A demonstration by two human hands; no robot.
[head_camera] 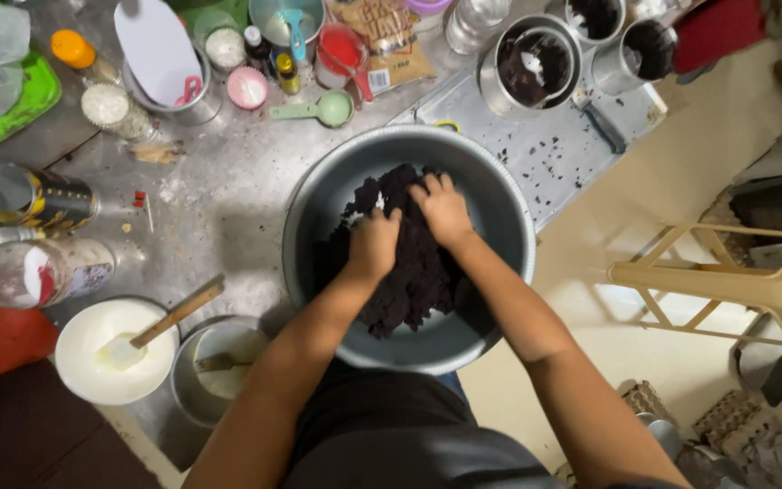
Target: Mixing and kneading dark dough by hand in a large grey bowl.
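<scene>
A large grey metal bowl stands on the steel worktop and holds a heap of dark, crumbly mixture. My left hand presses down into the mixture with fingers curled in it. Right beside it, my right hand lies on the heap, fingers spread and dug into the dark mass. The two hands nearly touch at the bowl's middle.
A white bowl with a spatula and a small metal pot sit at the near left. Cans, jars, a green measuring spoon and cups crowd the far side. Metal tins of dark crumbs stand behind. A plastic stool is on the right.
</scene>
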